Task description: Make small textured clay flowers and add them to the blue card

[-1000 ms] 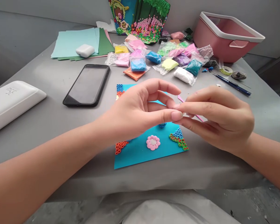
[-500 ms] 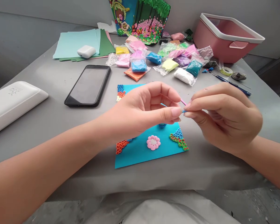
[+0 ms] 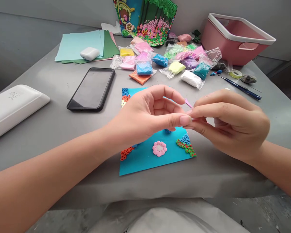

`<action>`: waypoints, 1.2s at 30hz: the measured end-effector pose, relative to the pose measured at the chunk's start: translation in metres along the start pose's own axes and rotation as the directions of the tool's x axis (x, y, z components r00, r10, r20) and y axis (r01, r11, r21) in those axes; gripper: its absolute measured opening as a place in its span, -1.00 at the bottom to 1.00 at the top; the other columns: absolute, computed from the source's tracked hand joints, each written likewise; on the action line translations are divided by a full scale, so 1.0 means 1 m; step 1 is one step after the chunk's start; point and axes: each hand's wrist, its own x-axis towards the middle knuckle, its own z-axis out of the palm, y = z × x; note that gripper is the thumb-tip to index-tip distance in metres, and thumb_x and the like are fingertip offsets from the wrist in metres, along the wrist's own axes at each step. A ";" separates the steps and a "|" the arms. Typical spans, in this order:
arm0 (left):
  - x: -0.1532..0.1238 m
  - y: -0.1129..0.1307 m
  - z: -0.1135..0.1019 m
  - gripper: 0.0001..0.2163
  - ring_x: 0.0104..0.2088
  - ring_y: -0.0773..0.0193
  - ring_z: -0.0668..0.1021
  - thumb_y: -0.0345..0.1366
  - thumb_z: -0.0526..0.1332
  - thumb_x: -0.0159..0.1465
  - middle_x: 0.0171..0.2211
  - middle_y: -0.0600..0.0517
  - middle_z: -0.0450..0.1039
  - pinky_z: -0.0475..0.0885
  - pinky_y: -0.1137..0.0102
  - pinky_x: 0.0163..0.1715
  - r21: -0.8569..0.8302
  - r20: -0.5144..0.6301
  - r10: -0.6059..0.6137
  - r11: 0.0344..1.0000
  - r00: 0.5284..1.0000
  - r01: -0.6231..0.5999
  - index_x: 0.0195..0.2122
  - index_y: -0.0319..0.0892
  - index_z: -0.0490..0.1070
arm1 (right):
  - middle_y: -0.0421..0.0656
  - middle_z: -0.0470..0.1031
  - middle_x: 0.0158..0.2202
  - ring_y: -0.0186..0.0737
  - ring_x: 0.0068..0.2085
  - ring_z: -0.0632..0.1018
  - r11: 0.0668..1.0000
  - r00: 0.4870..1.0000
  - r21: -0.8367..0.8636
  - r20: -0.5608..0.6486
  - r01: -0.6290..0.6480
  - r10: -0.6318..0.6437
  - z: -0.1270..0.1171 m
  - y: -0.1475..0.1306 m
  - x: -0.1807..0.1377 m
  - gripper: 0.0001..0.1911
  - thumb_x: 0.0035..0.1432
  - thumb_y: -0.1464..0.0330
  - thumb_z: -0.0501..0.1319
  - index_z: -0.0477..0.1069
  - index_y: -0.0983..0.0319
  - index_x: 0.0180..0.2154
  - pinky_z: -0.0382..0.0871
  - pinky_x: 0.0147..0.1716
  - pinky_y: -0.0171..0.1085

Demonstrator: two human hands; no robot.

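Observation:
Both hands meet above a blue card point(image 3: 145, 165). Thumb and fingers of my left hand point(image 3: 152, 113) are closed at their tips against the fingertips of my right hand point(image 3: 232, 124). A bit of blue clay, seen in this pinch a moment ago, is hidden now. From behind my right fingers pokes the tapered end of a thin pink-purple modelling tool point(image 3: 188, 103). A pink clay flower with a pale centre point(image 3: 159, 148) lies on the card below. Small orange clay rings point(image 3: 126, 153) and green and red ones point(image 3: 188, 149) cover the card's corners. My left hand hides its middle.
Bags of coloured clay point(image 3: 144, 68) lie across the back, before a decorated panel point(image 3: 155, 26). A pink basket point(image 3: 228, 42) and a dark blue pen-like tool point(image 3: 244, 89) are at right. A phone point(image 3: 92, 89), a white device point(image 3: 16, 106) and paper sheets point(image 3: 72, 47) occupy the left.
My right hand has shifted slightly left and closer to my left fingertips. The blue clay bit has gone out of sight between them, and more of the pink tool's end shows.

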 end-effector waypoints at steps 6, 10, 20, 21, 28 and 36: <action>-0.002 0.000 0.001 -0.68 -0.26 0.26 0.74 -0.35 0.61 0.16 -0.33 0.14 0.68 0.66 0.38 -0.22 0.020 0.000 -0.028 0.999 1.000 0.028 -0.16 -0.06 0.53 | -0.19 0.73 -0.17 -0.23 -0.27 0.72 0.994 0.997 -0.074 0.005 0.078 -0.077 -0.004 0.002 -0.003 -0.70 0.34 0.51 0.41 0.64 0.02 0.01 0.67 -0.31 -0.23; -0.002 0.002 0.000 -0.70 -0.24 0.24 0.74 -0.34 0.59 0.20 -0.35 0.15 0.65 0.67 0.35 -0.19 -0.001 0.042 -0.051 0.999 0.998 0.051 -0.15 -0.04 0.54 | -0.21 0.70 -0.23 -0.23 -0.32 0.68 0.994 0.999 -0.103 -0.008 0.036 -0.037 -0.005 -0.001 -0.002 -0.75 0.33 0.51 0.40 0.64 0.01 -0.11 0.66 -0.34 -0.22; -0.001 -0.003 -0.002 -0.73 -0.13 0.21 0.76 -0.32 0.60 0.21 -0.24 0.10 0.72 0.69 0.36 -0.13 -0.054 0.022 -0.063 0.996 0.998 0.064 -0.13 -0.06 0.59 | -0.14 0.74 -0.13 -0.25 -0.23 0.73 0.993 0.996 -0.069 0.013 0.094 -0.093 -0.004 0.004 -0.001 -0.67 0.37 0.55 0.36 0.62 0.07 0.04 0.67 -0.28 -0.25; -0.001 -0.003 -0.002 -0.73 -0.13 0.22 0.76 -0.33 0.60 0.21 -0.25 0.11 0.72 0.68 0.37 -0.14 -0.058 0.021 -0.062 0.996 0.998 0.063 -0.13 -0.06 0.60 | -0.15 0.74 -0.12 -0.25 -0.24 0.73 0.992 0.995 -0.075 0.014 0.096 -0.096 -0.005 0.004 -0.002 -0.67 0.36 0.54 0.37 0.63 0.05 0.05 0.67 -0.29 -0.25; -0.005 0.000 0.002 -0.90 -0.24 0.32 0.71 -0.35 0.51 0.32 -0.32 0.13 0.67 0.67 0.41 -0.15 -0.019 0.023 -0.030 0.999 0.999 0.030 -0.18 -0.05 0.68 | -0.17 0.67 -0.25 -0.23 -0.35 0.65 0.995 0.987 -0.005 -0.127 -0.096 0.094 -0.002 -0.004 0.000 -0.88 0.41 0.43 0.33 0.59 0.07 -0.13 0.59 -0.39 -0.19; 0.007 0.004 -0.007 -0.88 -0.22 0.41 0.63 -0.38 0.54 0.30 -0.26 0.10 0.57 0.63 0.44 0.05 -0.172 -0.239 -0.168 0.977 0.956 0.129 -0.28 -0.19 0.61 | -0.27 0.43 -0.52 -0.33 -0.55 0.47 0.875 0.906 0.365 -0.156 -0.318 0.394 0.008 0.009 0.000 -0.70 0.48 0.14 0.31 0.42 0.10 -0.31 0.41 -0.59 -0.28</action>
